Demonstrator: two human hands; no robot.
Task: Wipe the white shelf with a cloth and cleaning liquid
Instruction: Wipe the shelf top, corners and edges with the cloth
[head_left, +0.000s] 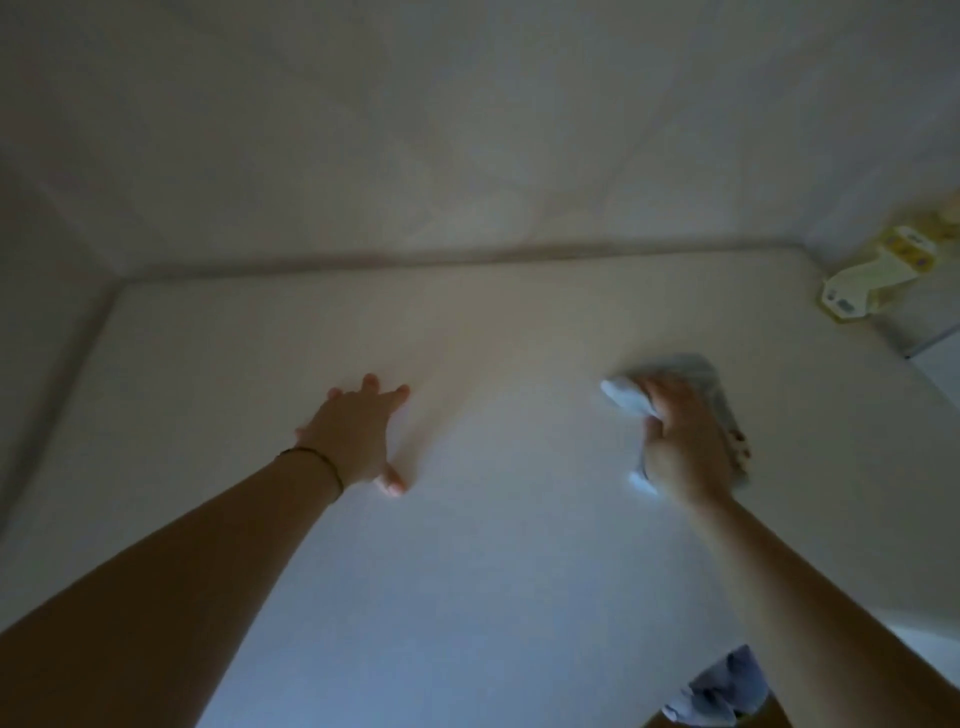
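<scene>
The white shelf top (493, 322) fills most of the view, flat and wide, reaching back to the wall. My right hand (685, 441) presses a pale blue-grey cloth (631, 397) onto the shelf at the right of centre; the cloth shows in front of and beside my fingers. My left hand (358, 434) lies flat on the shelf left of centre, fingers spread, holding nothing. A yellow and white spray bottle (862, 280) sits at the far right, beyond the shelf's right edge.
White walls rise behind and to the left of the shelf. At the bottom right, below the shelf's front edge, a bit of blue-grey fabric (722, 691) shows. The scene is dim.
</scene>
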